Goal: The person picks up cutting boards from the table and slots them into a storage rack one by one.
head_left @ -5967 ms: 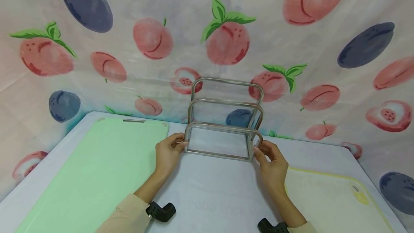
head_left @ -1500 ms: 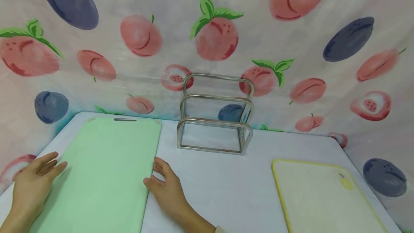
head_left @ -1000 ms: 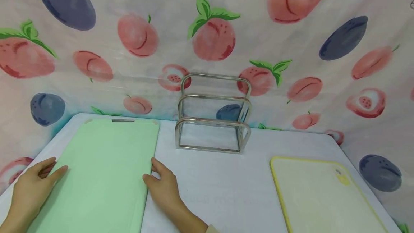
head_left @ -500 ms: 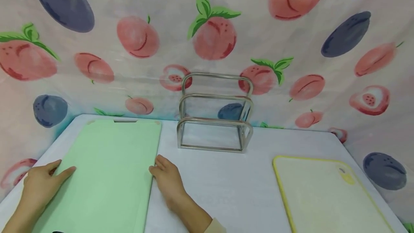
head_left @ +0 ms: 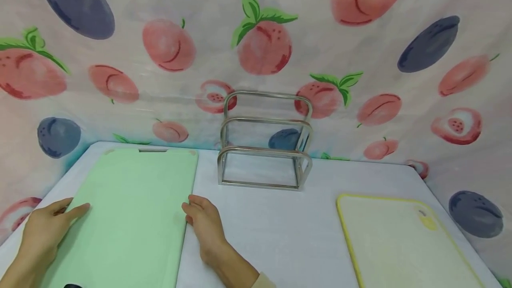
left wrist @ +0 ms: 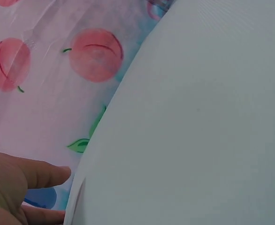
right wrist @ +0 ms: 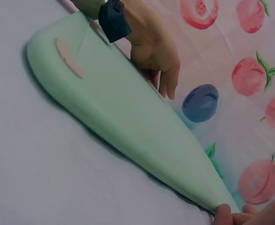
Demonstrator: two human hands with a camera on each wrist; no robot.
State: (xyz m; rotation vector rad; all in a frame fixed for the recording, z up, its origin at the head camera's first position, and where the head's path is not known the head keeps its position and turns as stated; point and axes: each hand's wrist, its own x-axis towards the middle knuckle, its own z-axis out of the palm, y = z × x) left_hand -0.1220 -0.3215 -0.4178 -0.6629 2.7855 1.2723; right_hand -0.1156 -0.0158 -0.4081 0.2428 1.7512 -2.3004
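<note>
A mint-green cutting board (head_left: 132, 217) lies flat on the left of the table, its slot handle at the far end. My left hand (head_left: 44, 232) is at the board's left edge, thumb stretched over the surface and fingers beside the edge. In the left wrist view, its fingertips (left wrist: 64, 172) show a small gap from the edge. My right hand (head_left: 206, 226) pinches the right edge between thumb and fingers, also seen in the right wrist view, where the board (right wrist: 128, 108) casts a dark shadow along its near side.
A metal rack (head_left: 264, 150) with three upright hoops stands at the back middle. To the right lies a white cutting board (head_left: 400, 239) with a yellow rim. A fruit-printed backdrop (head_left: 216, 12) hangs behind the white-covered table (head_left: 280, 221).
Both hands have left the metal rack and moved to the green board's sides. The rack stands where it was. Over the last second, my right fingers have closed in on the board's edge.
</note>
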